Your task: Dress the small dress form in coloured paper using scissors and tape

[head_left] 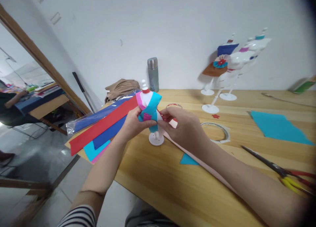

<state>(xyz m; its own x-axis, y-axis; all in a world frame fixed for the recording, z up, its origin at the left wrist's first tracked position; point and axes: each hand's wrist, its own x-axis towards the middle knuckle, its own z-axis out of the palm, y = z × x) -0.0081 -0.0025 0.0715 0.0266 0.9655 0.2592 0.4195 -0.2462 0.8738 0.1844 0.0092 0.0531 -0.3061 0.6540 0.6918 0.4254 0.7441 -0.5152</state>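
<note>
A small white mannequin [144, 85] on a round base [156, 140] stands on the wooden table [172, 184], wrapped in cyan and pink felt [151, 105]. My left hand [134, 123] is closed, pinching the cyan felt at the mannequin's waist. My right hand [181, 125] is closed too, fingers pressing felt against the mannequin's right side; what it grips is partly hidden. A pale pink sheet [197, 161] lies under my right forearm.
Red, blue, cyan and pink felt sheets [103, 128] hang over the table's left corner. A tape roll [217, 132], scissors [278, 171], a cyan sheet [278, 126], a cyan scrap [188, 160], a steel flask [153, 74] and dressed mannequins [229, 69] stand around.
</note>
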